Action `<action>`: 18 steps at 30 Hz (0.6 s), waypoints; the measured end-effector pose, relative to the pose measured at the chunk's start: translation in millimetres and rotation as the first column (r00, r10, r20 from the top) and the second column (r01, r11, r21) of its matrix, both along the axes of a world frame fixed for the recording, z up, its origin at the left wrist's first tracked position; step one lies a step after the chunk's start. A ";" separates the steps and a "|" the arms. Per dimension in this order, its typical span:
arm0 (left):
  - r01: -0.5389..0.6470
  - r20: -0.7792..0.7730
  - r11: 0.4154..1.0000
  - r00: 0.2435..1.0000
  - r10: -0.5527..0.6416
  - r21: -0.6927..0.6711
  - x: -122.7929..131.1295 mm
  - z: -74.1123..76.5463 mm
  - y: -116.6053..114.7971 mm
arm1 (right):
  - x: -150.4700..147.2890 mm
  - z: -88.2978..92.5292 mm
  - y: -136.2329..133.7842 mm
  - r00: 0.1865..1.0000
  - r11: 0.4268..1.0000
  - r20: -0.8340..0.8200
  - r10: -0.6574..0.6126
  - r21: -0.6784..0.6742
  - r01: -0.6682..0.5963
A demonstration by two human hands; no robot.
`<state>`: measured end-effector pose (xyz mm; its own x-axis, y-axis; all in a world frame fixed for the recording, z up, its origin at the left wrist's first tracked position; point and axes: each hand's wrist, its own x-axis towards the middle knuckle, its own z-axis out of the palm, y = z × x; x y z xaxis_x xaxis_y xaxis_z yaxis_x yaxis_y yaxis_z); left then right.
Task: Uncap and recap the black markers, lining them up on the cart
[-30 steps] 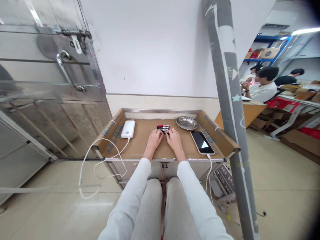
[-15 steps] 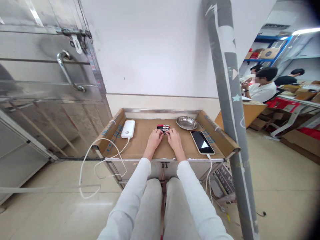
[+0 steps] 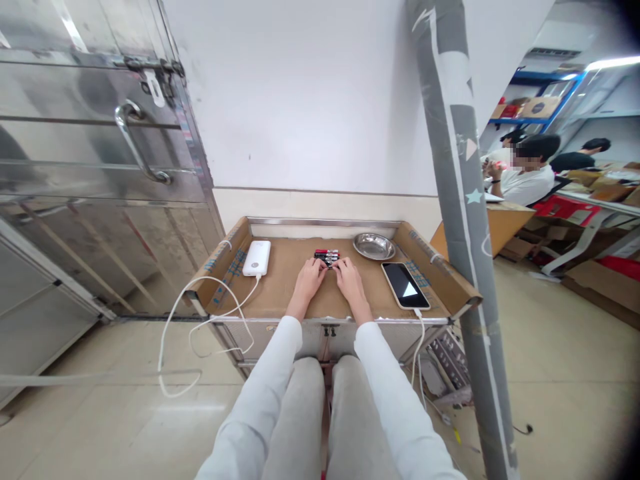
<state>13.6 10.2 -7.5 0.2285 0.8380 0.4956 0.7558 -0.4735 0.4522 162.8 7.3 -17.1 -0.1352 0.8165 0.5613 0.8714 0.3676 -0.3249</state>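
Observation:
Several marker pens (image 3: 327, 254), one red at the far side and the others dark, lie side by side at the middle of a cardboard-lined cabinet top (image 3: 285, 293). At the near side of this row, my left hand (image 3: 311, 275) has its fingers closed on the left end of a dark marker pen. The other end is pinched by my right hand (image 3: 347, 273). My fingers partly hide that pen. Both wrists rest close to the cardboard.
A white power bank (image 3: 257, 258) with a cable lies left. A metal bowl (image 3: 373, 246) and a plugged-in phone (image 3: 405, 286) lie right. Raised cardboard sides edge the top. A tall wrapped pole (image 3: 465, 200) leans at right; people (image 3: 530, 173) sit beyond it.
My hands and the pens stay in place. The view has shifted very slightly, and a person in the background has moved a little.

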 end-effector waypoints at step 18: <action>0.039 0.065 0.999 0.997 -0.037 -0.037 0.3 -1.1 0.3 | 0.9 -3.3 3.0 0.990 0.993 -0.093 0.105 -0.038 -0.109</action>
